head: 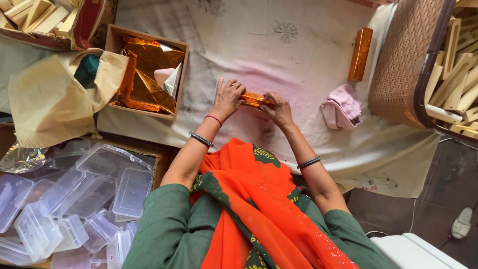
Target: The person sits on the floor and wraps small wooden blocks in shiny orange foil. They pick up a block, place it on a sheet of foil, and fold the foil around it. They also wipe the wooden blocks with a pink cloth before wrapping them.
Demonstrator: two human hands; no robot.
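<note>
Both my hands meet on a small block wrapped in shiny orange foil [255, 100], which lies on the white cloth [279, 55] in front of me. My left hand [227, 98] presses its left end with the fingers partly spread. My right hand [277, 108] grips the right end with curled fingers. Most of the block is hidden under my hands. A finished orange-foil-wrapped block [360, 54] lies farther away to the right.
A cardboard box of orange foil sheets [147, 69] sits at the left. A pink cloth [342, 106] lies to the right, beside a brown woven basket [408, 60] of bare wooden blocks [455, 74]. Several clear plastic boxes [74, 204] fill the lower left. More wooden blocks [37, 15] are at top left.
</note>
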